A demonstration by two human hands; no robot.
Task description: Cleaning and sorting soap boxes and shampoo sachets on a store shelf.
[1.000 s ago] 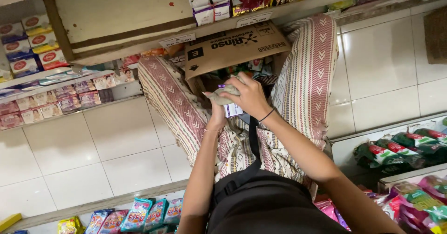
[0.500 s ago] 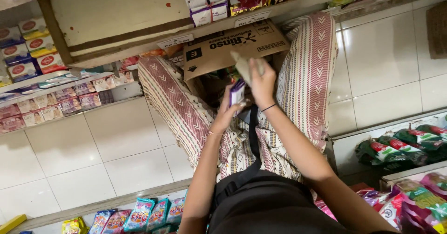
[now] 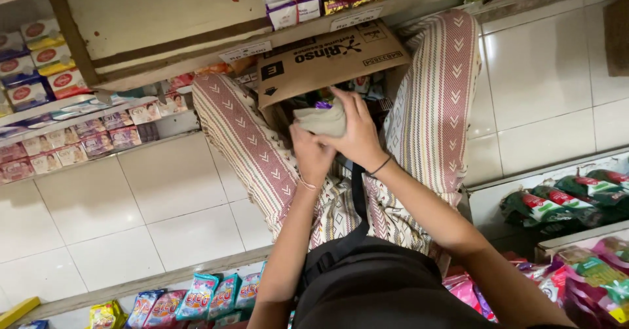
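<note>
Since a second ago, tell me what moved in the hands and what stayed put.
The right hand, which had lifted the pale flat packet up before the cardboard box, has brought it back down to the box's opening. The left hand has closed in to touch the packet again. The box, the legs and the shelves of goods stayed as they were.

Matt brown corrugated cardboard box (image 3: 327, 60), its flap creased. Pale, soft-looking matt packet (image 3: 321, 121) gripped by the right hand (image 3: 357, 136) and touched by the left hand (image 3: 313, 155); its material cannot be told. Woven cloth trousers (image 3: 432, 106), striped, dull finish. Glossy white ceramic floor tiles (image 3: 170, 204) reflecting light. Shiny plastic sachets (image 3: 223, 296) below. Painted wooden shelf (image 3: 164, 21), worn and matt. Smooth black fabric bag (image 3: 386, 290).
</note>
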